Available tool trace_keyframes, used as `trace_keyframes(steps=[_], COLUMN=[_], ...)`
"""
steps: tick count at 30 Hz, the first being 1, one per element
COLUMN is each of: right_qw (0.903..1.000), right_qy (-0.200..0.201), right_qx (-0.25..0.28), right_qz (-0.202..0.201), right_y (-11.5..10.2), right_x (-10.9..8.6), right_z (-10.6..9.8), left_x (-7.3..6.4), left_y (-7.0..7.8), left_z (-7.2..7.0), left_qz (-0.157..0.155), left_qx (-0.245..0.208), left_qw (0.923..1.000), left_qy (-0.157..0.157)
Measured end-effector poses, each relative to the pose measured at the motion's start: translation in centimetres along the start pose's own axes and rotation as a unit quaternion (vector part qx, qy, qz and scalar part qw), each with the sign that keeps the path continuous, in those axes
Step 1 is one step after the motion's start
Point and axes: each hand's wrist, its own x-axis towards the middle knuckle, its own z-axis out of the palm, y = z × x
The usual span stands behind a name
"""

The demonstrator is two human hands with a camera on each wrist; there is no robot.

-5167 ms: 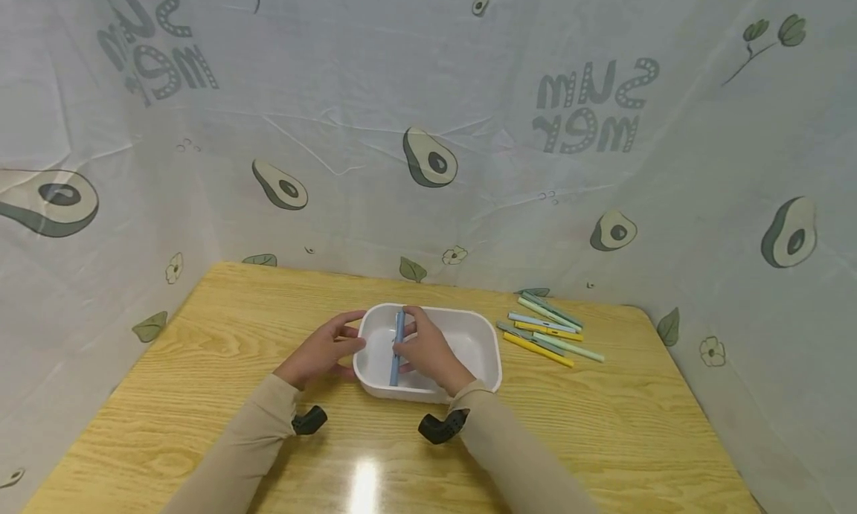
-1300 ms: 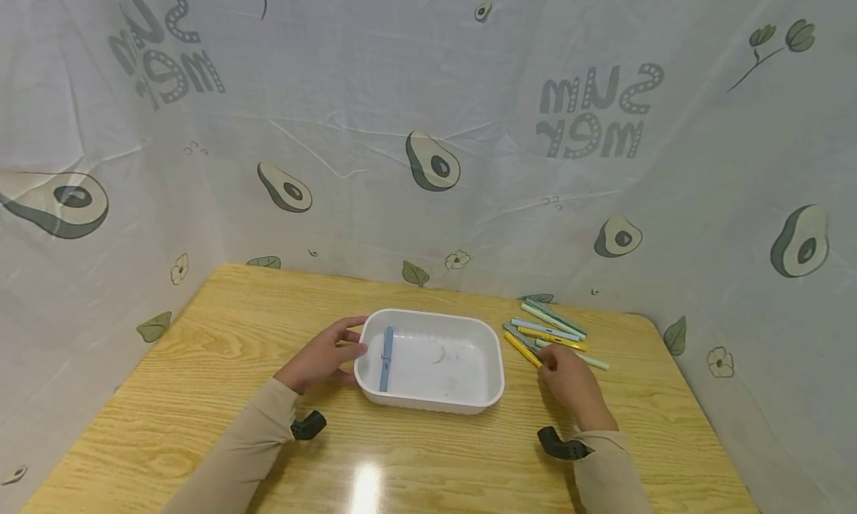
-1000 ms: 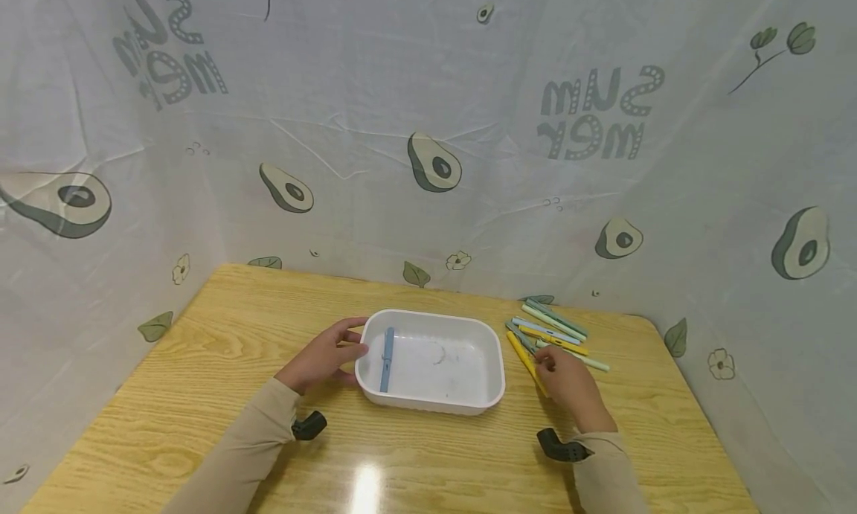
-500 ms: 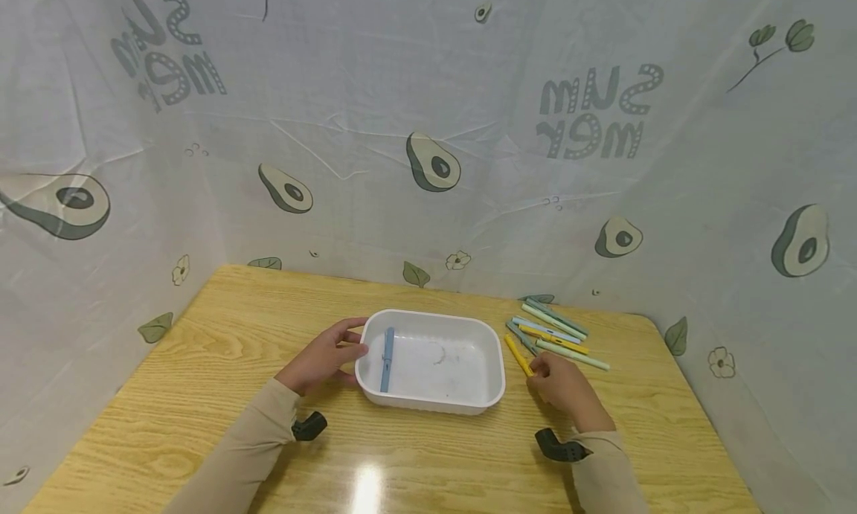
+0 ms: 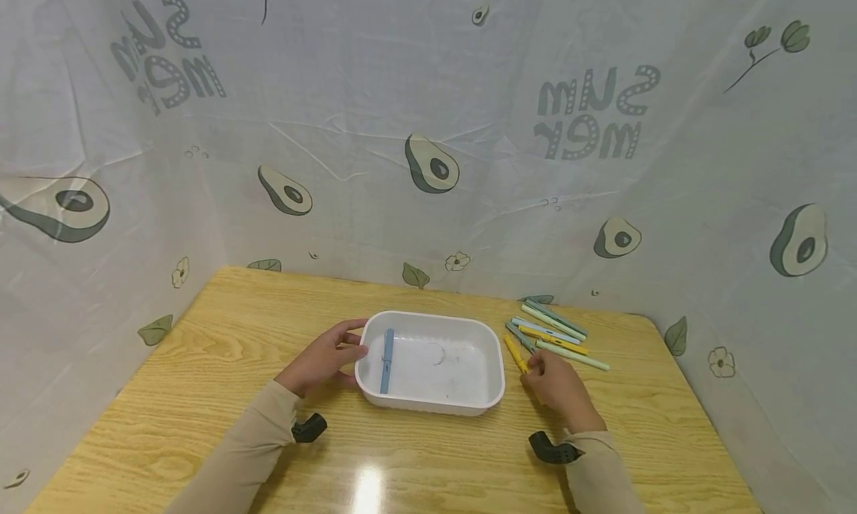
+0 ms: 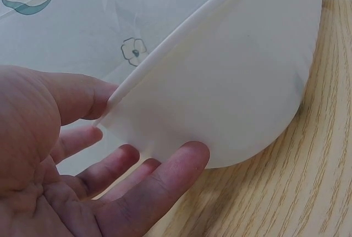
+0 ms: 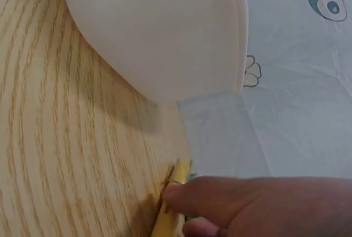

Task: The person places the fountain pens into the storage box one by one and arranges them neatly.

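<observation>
My left hand (image 5: 328, 358) holds the left end of a white plastic tub (image 5: 428, 406), thumb at the rim and fingers along the outer wall. The left wrist view shows the thumb on the tub's edge and a fingertip against its side. Inside the tub, near that end, lies a blue pen (image 5: 387, 361). To the right of the tub, my right hand (image 5: 556, 387) pinches a yellow pen (image 5: 515, 352) by its near end. In the right wrist view, thumb and fingertips close on this pen low at the table, and the hand hides part of it.
Beyond my right hand several more pens lie loosely grouped: a pale green pen (image 5: 573, 355), another yellow pen (image 5: 553, 338), a light blue pen (image 5: 545, 329) and dark green ones. A patterned curtain (image 5: 428, 224) stands behind the wooden table (image 5: 315, 298).
My right hand has released the blue pen in the tub, moved right to the pens and taken a yellow one, drawing it slightly away from the group. The left hand stays at the tub.
</observation>
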Motion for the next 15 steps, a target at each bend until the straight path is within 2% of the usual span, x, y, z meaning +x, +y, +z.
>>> trace_keyframes(steps=[6, 15], right_qw=[0.9991, 0.9985], right_qy=[0.027, 0.033], right_qx=[-0.026, -0.017], right_qz=[-0.019, -0.039], right_y=[-0.3, -1.1], right_x=[-0.1, 0.2], right_z=[0.0, 0.6], left_x=[-0.1, 0.0], left_y=[0.1, -0.1], left_z=[0.1, -0.2], left_qz=[0.002, 0.004], left_qx=[-0.001, 0.002], left_qw=[1.0, 1.0], left_qy=[-0.005, -0.007])
